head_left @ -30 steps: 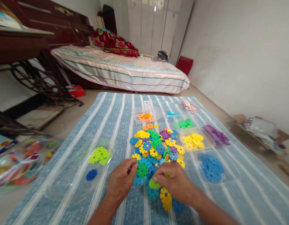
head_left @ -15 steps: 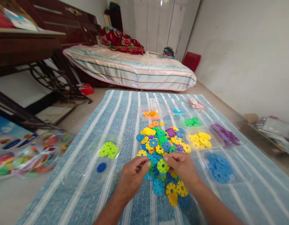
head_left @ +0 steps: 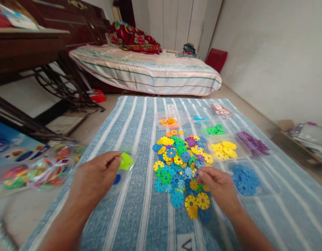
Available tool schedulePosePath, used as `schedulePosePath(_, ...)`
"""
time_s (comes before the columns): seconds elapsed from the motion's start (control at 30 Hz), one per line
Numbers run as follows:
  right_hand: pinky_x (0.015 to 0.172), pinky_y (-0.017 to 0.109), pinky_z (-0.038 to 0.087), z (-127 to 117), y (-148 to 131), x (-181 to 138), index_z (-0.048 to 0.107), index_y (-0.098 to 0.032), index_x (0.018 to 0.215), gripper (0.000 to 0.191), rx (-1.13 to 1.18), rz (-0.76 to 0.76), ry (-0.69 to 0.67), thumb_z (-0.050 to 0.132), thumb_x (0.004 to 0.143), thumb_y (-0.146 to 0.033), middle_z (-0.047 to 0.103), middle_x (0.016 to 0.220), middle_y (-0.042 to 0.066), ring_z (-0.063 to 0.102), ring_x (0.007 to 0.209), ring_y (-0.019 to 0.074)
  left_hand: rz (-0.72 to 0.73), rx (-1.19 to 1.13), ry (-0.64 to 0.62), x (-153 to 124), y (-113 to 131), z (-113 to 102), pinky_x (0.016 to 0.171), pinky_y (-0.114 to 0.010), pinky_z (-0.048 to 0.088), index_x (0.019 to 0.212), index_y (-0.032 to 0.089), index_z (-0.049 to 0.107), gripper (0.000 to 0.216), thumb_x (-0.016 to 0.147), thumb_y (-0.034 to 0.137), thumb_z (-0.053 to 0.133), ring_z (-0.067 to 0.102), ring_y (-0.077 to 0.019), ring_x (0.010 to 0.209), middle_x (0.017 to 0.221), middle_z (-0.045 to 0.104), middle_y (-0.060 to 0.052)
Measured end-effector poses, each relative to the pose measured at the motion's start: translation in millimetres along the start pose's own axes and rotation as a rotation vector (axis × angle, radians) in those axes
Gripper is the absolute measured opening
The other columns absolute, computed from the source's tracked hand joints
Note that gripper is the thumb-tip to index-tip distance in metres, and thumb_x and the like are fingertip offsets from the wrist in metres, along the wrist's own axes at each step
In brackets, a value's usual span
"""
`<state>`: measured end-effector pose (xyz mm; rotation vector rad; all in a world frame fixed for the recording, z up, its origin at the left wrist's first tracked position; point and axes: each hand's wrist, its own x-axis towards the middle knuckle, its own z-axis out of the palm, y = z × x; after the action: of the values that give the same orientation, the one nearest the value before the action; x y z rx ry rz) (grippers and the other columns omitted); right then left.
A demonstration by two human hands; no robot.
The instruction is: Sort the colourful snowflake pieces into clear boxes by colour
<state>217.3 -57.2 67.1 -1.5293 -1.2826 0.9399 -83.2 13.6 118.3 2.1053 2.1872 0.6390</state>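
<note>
Reaching to the left tray, my left hand (head_left: 98, 174) is pinched on a lime-green notched disc (head_left: 126, 161); its fingers partly hide the other lime pieces there. A dark blue round piece (head_left: 117, 179) lies just below, in the same clear plastic tray (head_left: 133, 153). My right hand (head_left: 215, 183) is at the right side of the mixed pile of flower-shaped notched discs (head_left: 171, 170), its thumb and forefinger closed together. Whatever sits between those fingertips is too small to make out. Yellow discs (head_left: 196, 201) lie left of that hand.
Clear trays hold sorted discs: orange (head_left: 169, 122), green (head_left: 215, 129), yellow (head_left: 223, 150), purple (head_left: 253, 143) and blue (head_left: 245, 180). A striped blue cloth (head_left: 140, 209) lies beneath them. Beyond stands a bed (head_left: 150, 75); bags of colourful pieces (head_left: 46, 170) rest at left.
My left hand has moved left from the pile to the lime-green tray. The lime disc near my right fingers is gone from the pile. My right hand has shifted slightly right.
</note>
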Motion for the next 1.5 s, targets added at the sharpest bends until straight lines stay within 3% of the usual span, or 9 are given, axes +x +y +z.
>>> schedulePosePath(0.17,0.058,0.024,0.042,-16.4,15.3,-17.7,0.064,-0.019,0.068,0.029,-0.157,-0.013,-0.006,0.052,0.084,-0.041,0.060,0.064,0.000,0.055,0.064,0.0154,0.082,0.344,-0.260,25.3,-15.3,18.1,0.063,-0.029,0.050,0.093,0.020,0.072,0.032,0.082,0.030,0.043,0.066,-0.0209,0.068,0.080,0.074,-0.005)
schedulePosePath(0.33,0.058,0.024,0.043,-20.7,27.2,-32.7,0.066,-0.020,0.070,0.030,-0.319,-0.053,-0.098,0.047,0.087,-0.035,0.065,0.071,0.002,0.059,0.066,0.0157,0.055,0.395,-0.266,25.5,-15.5,23.9,0.071,-0.038,0.050,0.106,0.015,0.067,0.037,0.084,0.031,0.042,0.066,-0.0260,0.081,0.098,0.071,-0.010)
schedulePosePath(0.43,0.060,0.023,0.042,-17.5,26.8,-39.0,0.067,-0.021,0.074,0.027,-0.465,-0.086,-0.233,0.045,0.087,-0.028,0.068,0.072,0.001,0.061,0.065,0.0146,0.034,0.314,-0.128,18.5,-9.2,19.0,0.077,-0.039,0.050,0.103,0.014,0.066,0.038,0.084,0.035,0.041,0.065,-0.0256,0.085,0.104,0.069,-0.011)
schedulePosePath(0.53,0.061,0.022,0.041,-9.3,19.1,-43.8,0.067,-0.021,0.081,0.017,-0.664,-0.100,-0.369,0.050,0.084,-0.023,0.070,0.075,0.001,0.064,0.068,0.0155,0.158,0.088,-0.039,3.0,5.5,20.7,0.077,-0.032,0.050,0.096,0.019,0.066,0.036,0.084,0.042,0.041,0.065,-0.0200,0.078,0.094,0.071,-0.006)
schedulePosePath(0.67,0.061,0.024,0.040,3.6,9.8,-48.1,0.065,-0.022,0.093,0.015,-0.913,-0.109,-0.459,0.058,0.081,-0.025,0.072,0.084,0.004,0.067,0.076,0.0206,0.376,-0.208,-0.187,-25.9,34.5,39.2,0.070,-0.027,0.049,0.087,0.024,0.067,0.031,0.083,0.044,0.043,0.065,-0.0179,0.073,0.082,0.071,-0.002)
schedulePosePath(0.8,0.059,0.024,0.038,9.5,10.7,-51.0,0.063,-0.022,0.094,0.014,-1.028,-0.113,-0.459,0.057,0.081,-0.024,0.072,0.081,0.004,0.068,0.073,0.0215,0.484,-0.279,-0.382,-47.0,57.4,63.2,0.066,-0.025,0.047,0.079,0.024,0.066,0.029,0.088,0.035,0.040,0.064,-0.0163,0.073,0.077,0.069,-0.001)
schedulePosePath(1.17,0.057,0.025,0.035,14.8,5.9,-41.2,0.061,-0.021,0.091,0.010,-1.048,-0.174,-0.438,0.053,0.084,-0.022,0.072,0.079,0.003,0.067,0.072,0.0197,0.336,-0.420,-0.064,-52.5,42.3,98.0,0.066,-0.022,0.048,0.081,0.023,0.065,0.024,0.086,0.036,0.046,0.065,-0.0136,0.069,0.076,0.069,0.001)
schedulePosePath(1.3,0.054,0.025,0.035,19.4,3.2,-33.1,0.057,-0.020,0.106,0.024,-1.083,-0.196,-0.490,0.056,0.082,-0.024,0.072,0.078,0.005,0.067,0.067,0.0206,0.223,-0.468,-0.038,-52.2,33.1,103.7,0.064,-0.021,0.049,0.080,0.025,0.066,0.023,0.083,0.041,0.051,0.065,-0.0131,0.065,0.075,0.070,0.004)
schedulePosePath(1.5,0.052,0.024,0.030,17.8,2.8,-34.3,0.060,-0.022,0.086,0.008,-1.025,-0.184,-0.442,0.054,0.082,-0.024,0.071,0.074,0.002,0.066,0.066,0.0174,0.152,-0.498,-0.045,-49.1,31.7,107.0,0.062,-0.021,0.049,0.080,0.025,0.067,0.025,0.081,0.045,0.052,0.065,-0.0136,0.063,0.075,0.071,0.004)
